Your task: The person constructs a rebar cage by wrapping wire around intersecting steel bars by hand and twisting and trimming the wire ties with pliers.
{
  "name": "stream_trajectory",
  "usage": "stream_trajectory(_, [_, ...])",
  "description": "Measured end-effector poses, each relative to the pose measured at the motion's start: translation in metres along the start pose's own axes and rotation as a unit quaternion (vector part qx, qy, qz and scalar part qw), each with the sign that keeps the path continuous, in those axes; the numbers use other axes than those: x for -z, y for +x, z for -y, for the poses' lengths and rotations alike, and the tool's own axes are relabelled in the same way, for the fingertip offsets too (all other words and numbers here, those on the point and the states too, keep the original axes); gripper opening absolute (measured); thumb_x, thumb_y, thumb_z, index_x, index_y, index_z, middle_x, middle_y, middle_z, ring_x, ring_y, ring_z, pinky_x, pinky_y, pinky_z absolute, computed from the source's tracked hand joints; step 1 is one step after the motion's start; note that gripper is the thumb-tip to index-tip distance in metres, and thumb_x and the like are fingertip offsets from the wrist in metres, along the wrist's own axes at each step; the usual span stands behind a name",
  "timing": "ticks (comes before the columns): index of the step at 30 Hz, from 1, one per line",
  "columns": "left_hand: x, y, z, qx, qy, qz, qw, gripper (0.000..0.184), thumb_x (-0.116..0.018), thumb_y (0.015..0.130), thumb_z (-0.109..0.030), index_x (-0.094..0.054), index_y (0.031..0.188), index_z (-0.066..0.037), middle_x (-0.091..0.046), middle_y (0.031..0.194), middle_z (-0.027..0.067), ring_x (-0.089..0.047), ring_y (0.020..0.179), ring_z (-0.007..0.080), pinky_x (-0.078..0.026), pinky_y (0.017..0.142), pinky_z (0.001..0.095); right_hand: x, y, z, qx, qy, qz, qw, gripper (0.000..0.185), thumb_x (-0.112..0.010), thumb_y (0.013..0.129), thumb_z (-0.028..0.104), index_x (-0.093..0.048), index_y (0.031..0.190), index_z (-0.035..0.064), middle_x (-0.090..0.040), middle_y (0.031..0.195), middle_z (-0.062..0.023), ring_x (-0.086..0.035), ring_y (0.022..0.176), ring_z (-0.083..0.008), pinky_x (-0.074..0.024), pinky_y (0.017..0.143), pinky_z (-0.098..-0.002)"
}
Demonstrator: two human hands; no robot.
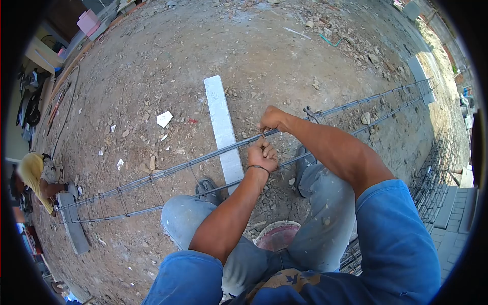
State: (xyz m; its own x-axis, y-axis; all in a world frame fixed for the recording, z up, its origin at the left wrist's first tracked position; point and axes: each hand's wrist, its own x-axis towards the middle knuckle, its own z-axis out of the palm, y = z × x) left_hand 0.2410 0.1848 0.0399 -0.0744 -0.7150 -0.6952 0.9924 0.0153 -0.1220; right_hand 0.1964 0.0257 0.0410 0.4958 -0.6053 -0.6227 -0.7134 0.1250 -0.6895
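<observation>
A long cage of steel reinforcing bars (203, 152), joined by thin wire stirrups, runs across in front of me at knee height or lower. My left hand (263, 154) is closed, fingers curled, just below the upper bars. On the far side of those bars, my right hand (273, 118) is closed in a pinch. A small thin brownish piece shows between the two hands at the bar; I cannot make out exactly what it is. Right of my hands, a dark metal item (311, 115) sits at the upper bars, its kind unclear.
A pale block (222, 124) lies under the cage, with further supports at the left end (74, 223) and right end (422, 79). A bucket (277, 236) stands between my legs. Wire mesh (432, 173) lies at right. Another person (40, 178) crouches at far left. Rubble covers the ground.
</observation>
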Motion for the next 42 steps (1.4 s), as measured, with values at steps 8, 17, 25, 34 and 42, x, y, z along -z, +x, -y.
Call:
stream_trajectory(8, [-0.021,-0.002,-0.016,0.039,0.102,-0.093,0.99,0.013,-0.048,0.099,-0.006,-0.049,0.087,-0.008,-0.043,0.065,-0.0007,-0.031,0.044,0.0078,-0.026,0.04,0.0225,0.005,-0.024,0.022,0.158,-0.147,-0.017,0.976,0.013,-0.079,0.07,0.003,-0.078,0.082,-0.0013,-0.074,0.073,-0.0125,-0.067,0.065,-0.0168,-0.052,0.059,-0.0308])
stream_trajectory(17, [-0.08,-0.035,-0.079,-0.072,0.732,-0.043,0.676,0.024,-0.056,0.091,0.0,-0.066,0.111,0.007,-0.07,0.082,0.014,-0.045,0.049,0.0079,-0.031,0.04,0.0228,0.01,-0.023,0.018,0.176,-0.174,-0.003,0.969,0.017,-0.078,0.069,0.002,-0.078,0.085,-0.0006,-0.074,0.073,-0.0125,-0.069,0.065,-0.0179,-0.0543,0.061,-0.0327])
stream_trajectory(25, [-0.128,0.031,-0.138,0.047,0.85,-0.033,0.524,0.034,-0.048,0.096,-0.005,-0.06,0.128,-0.008,-0.059,0.074,-0.0013,-0.034,0.044,0.0027,-0.022,0.035,0.0207,0.013,-0.043,-0.006,0.221,-0.068,-0.007,0.973,0.021,-0.073,0.071,0.001,-0.079,0.091,0.0032,-0.076,0.08,-0.0131,-0.071,0.075,-0.0185,-0.0557,0.071,-0.0316])
stream_trajectory(34, [-0.141,0.099,-0.134,0.176,0.637,-0.059,0.748,0.039,-0.043,0.1,-0.001,-0.046,0.138,-0.006,-0.066,0.096,0.0144,-0.043,0.051,0.0018,-0.031,0.038,0.0146,0.009,-0.059,0.015,0.437,-0.448,-0.028,0.78,0.017,-0.057,0.081,0.01,-0.074,0.081,0.0074,-0.072,0.086,-0.0146,-0.069,0.09,-0.036,-0.0552,0.081,-0.0443])
stream_trajectory(42, [-0.178,0.009,-0.108,-0.026,0.692,-0.061,0.719,0.043,-0.055,0.094,-0.002,-0.046,0.134,0.013,-0.066,0.112,0.0307,-0.073,0.09,0.0326,-0.065,0.072,0.0339,-0.006,-0.067,0.054,0.385,-0.574,0.037,0.721,0.014,-0.056,0.084,0.011,-0.069,0.087,0.0082,-0.071,0.097,-0.016,-0.069,0.099,-0.0313,-0.0548,0.086,-0.0436])
